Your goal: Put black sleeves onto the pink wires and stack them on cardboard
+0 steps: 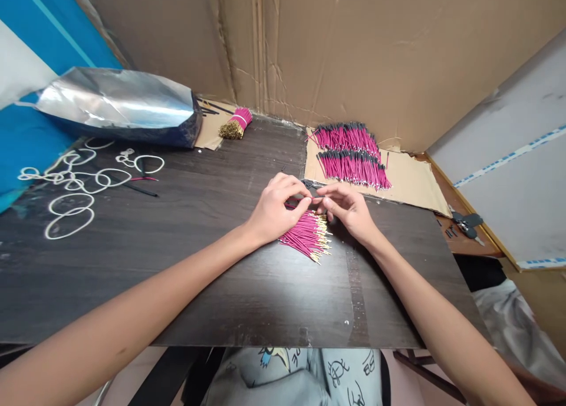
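On the dark table a pile of short magenta wires with gold pin ends [305, 238] lies just under my hands. My left hand [280, 205] is closed, thumb and index finger pinching a single magenta wire [314, 200], of which only a short bit shows. From the other side my right hand [349, 208] has its thumb and fingers closed round the wire's right end. The fingers hide that end, so I cannot tell its shape. Some small black pieces [311, 184] lie just behind the fingertips.
Two rows of magenta wires with black sleeves [349, 158] rest on a cardboard sheet [415, 173]. At the back stands a tied wire bundle [239, 122]. White rubber bands [73, 205] and a silver bag [119, 105] are at left; keys [469, 223] lie at right.
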